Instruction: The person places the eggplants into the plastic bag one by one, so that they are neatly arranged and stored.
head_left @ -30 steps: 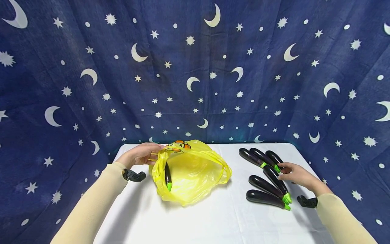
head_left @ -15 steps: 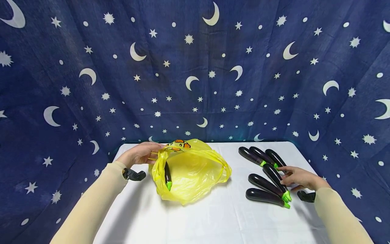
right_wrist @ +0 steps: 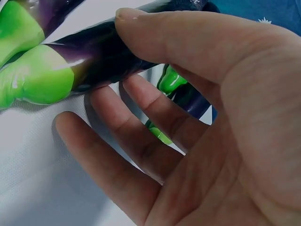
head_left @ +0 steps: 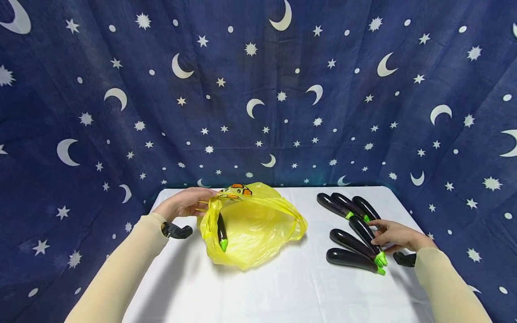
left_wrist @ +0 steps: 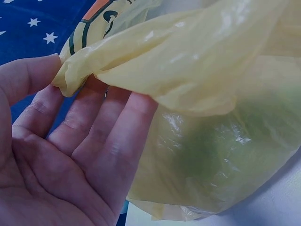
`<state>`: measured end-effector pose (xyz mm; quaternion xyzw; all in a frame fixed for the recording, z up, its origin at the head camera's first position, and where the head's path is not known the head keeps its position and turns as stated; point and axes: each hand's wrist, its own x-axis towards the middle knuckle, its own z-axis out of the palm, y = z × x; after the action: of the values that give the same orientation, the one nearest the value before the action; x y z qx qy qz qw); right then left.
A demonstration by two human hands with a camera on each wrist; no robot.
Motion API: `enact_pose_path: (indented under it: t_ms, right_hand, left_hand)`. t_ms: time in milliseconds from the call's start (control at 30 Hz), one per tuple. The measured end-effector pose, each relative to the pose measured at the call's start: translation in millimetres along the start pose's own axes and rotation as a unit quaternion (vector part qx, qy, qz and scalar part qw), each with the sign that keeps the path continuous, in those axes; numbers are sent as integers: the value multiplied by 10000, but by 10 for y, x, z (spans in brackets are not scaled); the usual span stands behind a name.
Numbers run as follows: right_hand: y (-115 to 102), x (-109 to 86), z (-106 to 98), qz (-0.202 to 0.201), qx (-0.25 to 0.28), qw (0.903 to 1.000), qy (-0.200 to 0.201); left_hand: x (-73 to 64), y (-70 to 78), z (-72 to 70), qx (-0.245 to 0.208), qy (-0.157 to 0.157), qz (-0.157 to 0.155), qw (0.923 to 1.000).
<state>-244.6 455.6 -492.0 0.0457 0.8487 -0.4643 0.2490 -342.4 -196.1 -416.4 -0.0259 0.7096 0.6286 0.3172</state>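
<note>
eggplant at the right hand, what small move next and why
Probably lift that eggplant toward the yellow bag: the right hand has thumb and fingertips on opposite sides of it, and the left hand pinches the open bag's rim.

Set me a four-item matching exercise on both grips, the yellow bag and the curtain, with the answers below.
1. Left grip
2. Right grip
3. Yellow plastic bag
4. Star-and-moon curtain

A. behind the table
B. open-mouthed, one eggplant showing inside
C. pinching the bag's rim
D. on an eggplant outside the bag

Pairs: 1-C, 2-D, 3-B, 4-A
</note>
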Motion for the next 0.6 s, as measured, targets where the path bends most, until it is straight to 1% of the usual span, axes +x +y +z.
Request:
enact_pose_path:
  t_ms: [233, 333, 600]
  right_hand:
    - [-22, 2, -5, -84, 36, 9999, -114]
    - [-15, 13, 3, -27, 95, 9999, -85]
    - [8, 9, 13, -61, 199, 9996, -166]
  left_hand:
    - [-13, 8, 11, -15, -6, -29, 10000]
    - [-17, 12, 16, 11, -8, -14, 10000]
    - [-24, 15, 15, 36, -16, -13, 10000]
